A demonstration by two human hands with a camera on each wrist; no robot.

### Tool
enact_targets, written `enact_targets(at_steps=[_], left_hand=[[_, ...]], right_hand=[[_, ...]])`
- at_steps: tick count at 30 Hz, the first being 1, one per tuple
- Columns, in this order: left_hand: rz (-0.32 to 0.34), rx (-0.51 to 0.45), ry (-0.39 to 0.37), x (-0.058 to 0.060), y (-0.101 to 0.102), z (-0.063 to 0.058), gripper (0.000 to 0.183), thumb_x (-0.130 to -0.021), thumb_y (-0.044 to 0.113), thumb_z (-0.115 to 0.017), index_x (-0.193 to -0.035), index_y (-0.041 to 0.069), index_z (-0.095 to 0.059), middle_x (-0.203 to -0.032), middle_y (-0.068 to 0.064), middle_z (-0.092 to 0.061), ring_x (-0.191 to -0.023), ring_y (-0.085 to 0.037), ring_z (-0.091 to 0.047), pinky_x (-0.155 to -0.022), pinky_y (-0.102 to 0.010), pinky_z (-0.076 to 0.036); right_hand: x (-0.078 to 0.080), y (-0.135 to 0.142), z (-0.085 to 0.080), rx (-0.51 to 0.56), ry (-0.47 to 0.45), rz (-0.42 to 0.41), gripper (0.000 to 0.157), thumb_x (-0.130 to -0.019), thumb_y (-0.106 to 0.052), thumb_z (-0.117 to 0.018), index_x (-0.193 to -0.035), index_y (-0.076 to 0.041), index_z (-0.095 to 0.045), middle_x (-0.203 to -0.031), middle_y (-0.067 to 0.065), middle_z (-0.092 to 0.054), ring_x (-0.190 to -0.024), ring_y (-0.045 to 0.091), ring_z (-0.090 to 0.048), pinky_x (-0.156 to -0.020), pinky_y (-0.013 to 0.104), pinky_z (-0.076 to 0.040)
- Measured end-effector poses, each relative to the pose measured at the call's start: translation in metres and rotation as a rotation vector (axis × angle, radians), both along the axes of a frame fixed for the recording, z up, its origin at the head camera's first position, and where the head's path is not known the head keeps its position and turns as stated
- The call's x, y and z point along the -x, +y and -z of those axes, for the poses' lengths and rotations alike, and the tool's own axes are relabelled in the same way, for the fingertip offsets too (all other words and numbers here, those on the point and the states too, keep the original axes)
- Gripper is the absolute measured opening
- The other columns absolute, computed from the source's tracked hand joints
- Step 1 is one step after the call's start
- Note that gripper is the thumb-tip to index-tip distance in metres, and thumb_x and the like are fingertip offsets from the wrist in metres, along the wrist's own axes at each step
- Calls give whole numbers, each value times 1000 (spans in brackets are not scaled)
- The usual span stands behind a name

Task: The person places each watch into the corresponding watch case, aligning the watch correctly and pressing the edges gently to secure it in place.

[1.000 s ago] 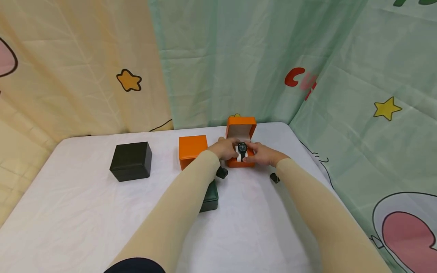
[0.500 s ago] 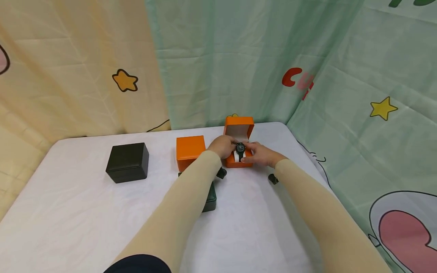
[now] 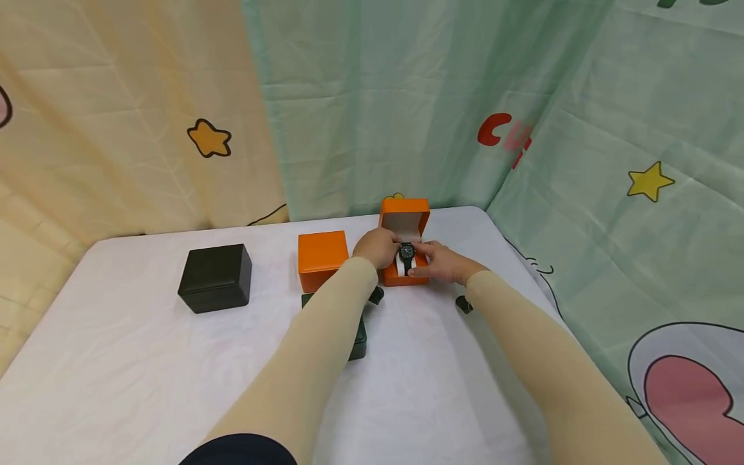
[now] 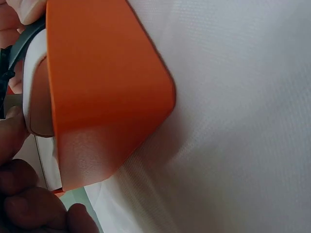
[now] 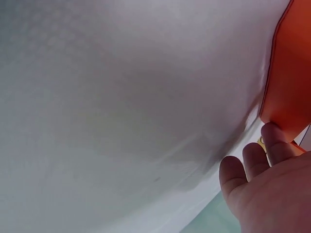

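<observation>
A black watch wraps round a white cushion in an orange watch box, whose lid stands up behind. From the box's left side my left hand holds the watch's cushion; in the left wrist view one fingertip lies against its end and the other fingers are curled. My right hand grips the watch from the right, thumb on the lower strap, forefinger by the dial. Its other fingers stretch out beside the box wall in the right wrist view.
A closed orange box stands left of the open one. A dark green box is partly hidden under my left forearm. Farther left sits a black box. The white-covered table meets printed curtains at the back.
My left hand has shifted slightly, and its fingers now reach lower beside the cushion. The right hand keeps its place at the watch. The head view has drifted a little to the right.
</observation>
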State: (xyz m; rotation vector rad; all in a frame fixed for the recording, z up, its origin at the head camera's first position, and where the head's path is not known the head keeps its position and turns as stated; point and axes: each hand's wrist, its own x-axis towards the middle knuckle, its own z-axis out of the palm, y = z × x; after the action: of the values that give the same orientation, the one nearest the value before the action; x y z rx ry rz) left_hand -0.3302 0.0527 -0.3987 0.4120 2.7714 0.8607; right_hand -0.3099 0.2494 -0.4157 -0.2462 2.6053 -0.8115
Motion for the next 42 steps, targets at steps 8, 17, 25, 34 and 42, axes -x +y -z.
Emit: enact_targets(at_steps=[8, 17, 25, 34, 42], left_hand=[[-28, -3, -14, 0, 1, 1, 33, -110, 31, -54, -134, 22, -75, -137, 0, -71, -128, -24, -63, -116, -42, -47], [-6, 5, -47, 1, 1, 0, 35, -111, 30, -52, -135, 18, -73, -141, -3, -69, -132, -24, -61, -119, -41, -44], [93, 98, -129, 8, -7, -6, 37, -112, 30, -50, -144, 20, -66, -151, -5, -61, -140, -25, -55, -122, -44, -42], [167, 208, -23, -9, -19, -25, 61, -95, 27, -79, -151, 17, -57, -145, -7, -64, -124, -25, -62, -111, -43, -52], [282, 184, 63, -27, -18, -31, 79, -89, 24, -86, -159, 29, -48, -151, -6, -59, -115, -24, -62, -99, -41, -57]], right_hand=[[-1, -3, -4, -15, -15, 11, 89, -95, -45, -76, -167, -21, -29, -168, 26, -24, -154, 46, -27, -129, 61, -21], [1, -2, 0, 25, -30, 24, 89, -96, -40, -76, -168, -20, -27, -169, 25, -21, -156, 45, -23, -131, 59, -18], [1, -5, 0, -78, -5, 3, 86, -98, -46, -70, -168, -23, -26, -171, 24, -20, -155, 46, -23, -129, 63, -20], [-1, -3, 0, -96, -9, -9, 87, -100, -48, -67, -169, -23, -22, -171, 24, -20, -154, 45, -24, -129, 62, -21], [-1, -4, -2, -115, -2, -27, 88, -100, -52, -66, -169, -23, -21, -171, 24, -20, -156, 47, -22, -128, 65, -20]])
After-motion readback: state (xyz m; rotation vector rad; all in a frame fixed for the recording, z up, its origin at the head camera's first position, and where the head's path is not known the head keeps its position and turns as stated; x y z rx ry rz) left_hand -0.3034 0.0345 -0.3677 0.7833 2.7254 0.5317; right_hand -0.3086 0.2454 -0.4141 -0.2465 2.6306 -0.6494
